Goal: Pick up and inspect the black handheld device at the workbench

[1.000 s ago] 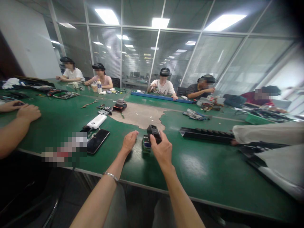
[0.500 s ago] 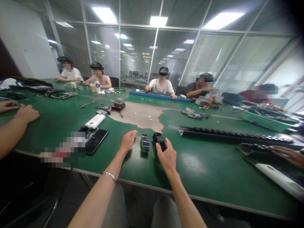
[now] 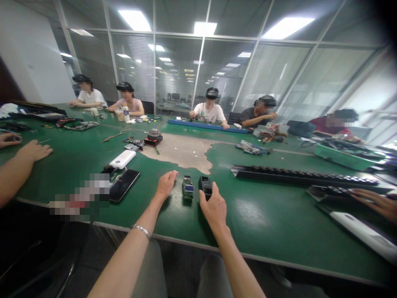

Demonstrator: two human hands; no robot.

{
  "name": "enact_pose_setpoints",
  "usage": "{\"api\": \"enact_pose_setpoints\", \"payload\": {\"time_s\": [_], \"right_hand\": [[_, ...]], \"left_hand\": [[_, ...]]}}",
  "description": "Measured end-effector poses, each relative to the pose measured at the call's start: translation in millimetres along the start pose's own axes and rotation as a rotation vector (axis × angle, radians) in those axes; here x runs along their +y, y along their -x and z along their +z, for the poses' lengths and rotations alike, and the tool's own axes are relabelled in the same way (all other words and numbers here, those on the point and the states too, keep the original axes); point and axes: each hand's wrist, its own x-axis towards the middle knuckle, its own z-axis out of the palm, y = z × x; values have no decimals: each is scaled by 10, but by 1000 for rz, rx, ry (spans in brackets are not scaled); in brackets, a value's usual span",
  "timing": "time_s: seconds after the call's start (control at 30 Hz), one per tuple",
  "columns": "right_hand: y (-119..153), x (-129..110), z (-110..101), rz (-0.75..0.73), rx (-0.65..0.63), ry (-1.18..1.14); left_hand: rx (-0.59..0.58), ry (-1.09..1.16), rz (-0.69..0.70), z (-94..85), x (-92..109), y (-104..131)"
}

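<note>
Between the left hand and the circuit board a narrow passage is free. From the right, the black casing and the right hand block the way.

Circuit-board module: small, oblong and green, with a blue rectangle toward its near end and pale, metallic-looking parts at its far end; finer detail is too small to tell.
Module's pose: lengthwise away from the person, resting on the green tabletop, free of either hand.
Black case: box-like and oblong, with recesses in its upper face.
Case's place: just right of the module, apart from it, between the right hand's thumb and fingers.
</note>
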Motion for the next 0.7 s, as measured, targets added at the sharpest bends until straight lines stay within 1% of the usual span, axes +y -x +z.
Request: {"api": "enact_pose_setpoints", "payload": {"time_s": [0.1,0.3,0.43,0.53,0.7], "right_hand": [[23,5,23,-24,24,-15],[24,3,5,-113,164,-133],[31,9,-14,-164,229,-218],[28,45,4,-126,239,-289],[3,120,18,38,226,-425]], "left_hand": [[-6,-3,8,1,-10,1],[-6,19,24,25,-71,-16],[-1,17,27,31,-88,-22],[-4,21,29,25,-74,-14],[-8,21,26,16,-50,-7]]}}
